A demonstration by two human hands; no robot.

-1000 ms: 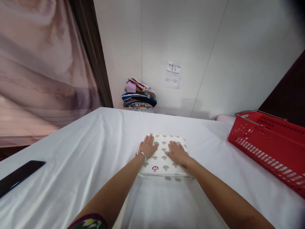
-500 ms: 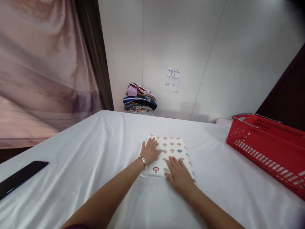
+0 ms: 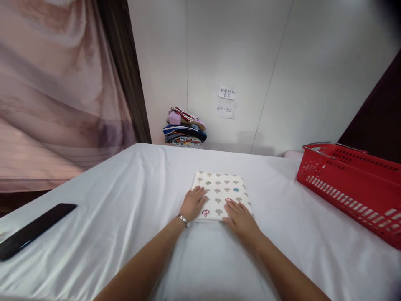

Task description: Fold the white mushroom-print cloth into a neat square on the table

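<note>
A folded white cloth printed with grey mushrooms, and a few coloured ones, lies flat as a rough square on the white-covered bed or table. My left hand rests palm down on its near left corner, fingers extended, a silver bracelet at the wrist. On the near right corner lies my right hand, also flat with fingers stretched forward. Neither hand grips the cloth. What kind of item the cloth is cannot be told while folded.
At the right stands a red plastic basket with a metal handle. A long black object lies at the left. Behind the far edge is a stack of folded clothes by the wall, near paper notes. A pink curtain hangs left.
My left hand has slid back from the cloth's upper left area to its near left corner. My right hand has shifted slightly right. The view has moved a little.
</note>
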